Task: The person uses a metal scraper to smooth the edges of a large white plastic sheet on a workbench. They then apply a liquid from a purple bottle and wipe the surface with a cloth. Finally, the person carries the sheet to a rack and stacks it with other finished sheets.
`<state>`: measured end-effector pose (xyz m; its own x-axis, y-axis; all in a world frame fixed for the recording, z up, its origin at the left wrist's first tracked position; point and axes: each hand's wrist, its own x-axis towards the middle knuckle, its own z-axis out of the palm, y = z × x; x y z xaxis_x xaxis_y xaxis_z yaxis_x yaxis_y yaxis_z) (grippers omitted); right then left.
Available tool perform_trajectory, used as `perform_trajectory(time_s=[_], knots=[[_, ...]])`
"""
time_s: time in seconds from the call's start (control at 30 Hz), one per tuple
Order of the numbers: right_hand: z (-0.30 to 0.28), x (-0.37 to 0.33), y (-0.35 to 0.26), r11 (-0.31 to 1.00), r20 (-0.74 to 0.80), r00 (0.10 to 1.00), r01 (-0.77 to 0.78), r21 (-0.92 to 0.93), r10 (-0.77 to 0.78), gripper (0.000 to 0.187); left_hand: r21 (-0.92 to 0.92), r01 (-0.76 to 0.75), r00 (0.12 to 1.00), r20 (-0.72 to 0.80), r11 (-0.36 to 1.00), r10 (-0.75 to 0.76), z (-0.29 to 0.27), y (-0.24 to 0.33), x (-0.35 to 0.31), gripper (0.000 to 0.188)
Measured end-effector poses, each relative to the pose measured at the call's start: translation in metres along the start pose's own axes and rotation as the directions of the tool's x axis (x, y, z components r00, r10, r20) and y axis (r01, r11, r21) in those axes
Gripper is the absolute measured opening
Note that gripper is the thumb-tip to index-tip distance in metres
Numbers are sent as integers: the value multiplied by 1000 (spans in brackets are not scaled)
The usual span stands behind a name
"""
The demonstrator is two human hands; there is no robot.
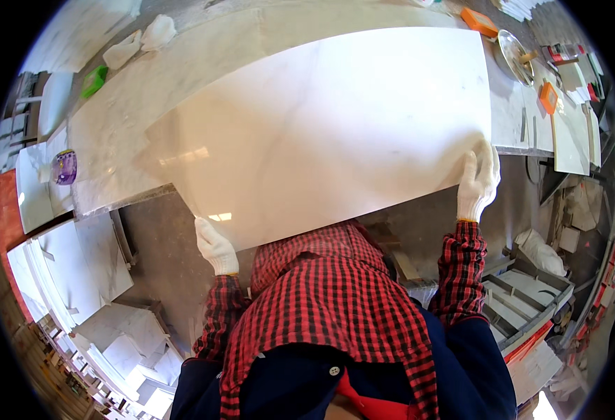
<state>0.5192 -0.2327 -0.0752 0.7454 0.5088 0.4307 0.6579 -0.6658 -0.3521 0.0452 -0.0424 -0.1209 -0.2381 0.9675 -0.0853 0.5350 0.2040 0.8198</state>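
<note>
A large white stone slab (335, 133) with faint grey veins and a glossy face stretches before me, its near edge standing out past the worktable toward my body. My left hand (214, 245), in a white knit glove, grips its near left corner. At the near right corner my right hand (478, 180), gloved the same way, is closed on the edge, with fingers lying along the top face. The parts of both hands beneath the slab are hidden. The slab's far side lies over the worktable (118, 168); whether it rests on it fully I cannot tell.
A purple-labelled jar (64, 167) stands at the table's left end, near a green block (94, 82) and white cloths (159, 32). At the far right are a metal bowl (513, 57) and an orange box (479, 22). Stacked slabs (87, 262) lean at left; a metal frame (528, 301) stands right.
</note>
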Motion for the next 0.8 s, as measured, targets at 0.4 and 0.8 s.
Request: perform_trajectory(time_s=[0.4, 0.8], knots=[[0, -13, -8, 974, -90, 971, -223, -25, 220, 41, -13, 142, 990, 3, 990, -142, -37, 62, -3, 45], [-24, 66, -68, 935, 422, 887, -29, -353, 186, 53, 74, 132, 990, -60, 989, -128, -39, 94, 73, 54]])
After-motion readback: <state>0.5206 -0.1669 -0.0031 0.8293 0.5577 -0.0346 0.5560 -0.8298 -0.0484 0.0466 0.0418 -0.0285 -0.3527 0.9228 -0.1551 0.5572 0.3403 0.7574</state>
